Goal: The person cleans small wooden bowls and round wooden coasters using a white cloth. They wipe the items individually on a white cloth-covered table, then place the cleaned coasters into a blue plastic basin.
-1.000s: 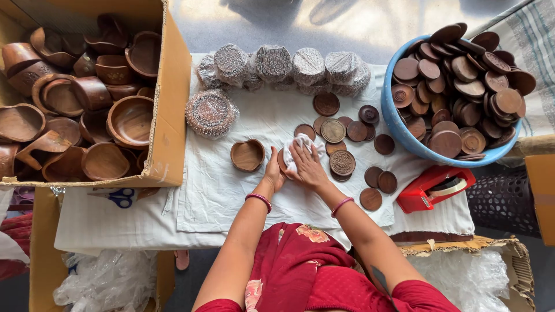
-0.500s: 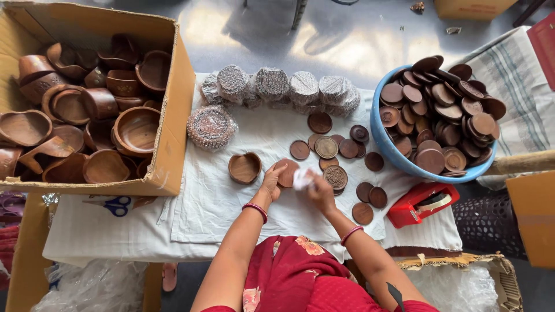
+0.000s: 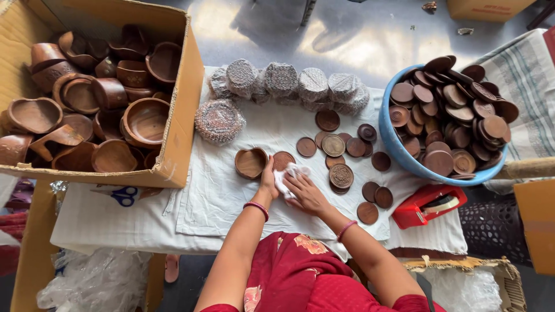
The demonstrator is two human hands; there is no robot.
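On the white cloth spread over the low table, the person's two hands meet over a round wooden lid lying flat just beside a small wooden bowl. The left hand rests with its fingers curled against the lid's near edge, holding it steady, while the right hand presses a crumpled white rag onto the lid, fingers closed loosely around the rag. To the right of the hands, a scatter of loose brown lids lies on the cloth, some plain and some carved, touching or overlapping one another; whether any of these have been wiped cannot be told from their look. Along the far edge of the cloth stands a row of wrapped stacks in mesh-like wrapping, with one larger wrapped disc lying nearer the bowl; these seem to be finished and packed. Judging by how things lie, much remains: a blue basin at the right is heaped with dark wooden lids, and a cardboard box at the left is full of wooden bowls and cups. Blue-handled scissors lie under the box's near edge, and a red tape dispenser sits by the basin, both well apart from the hands. So only a small share looks packed, and the lid in hand is being rubbed.
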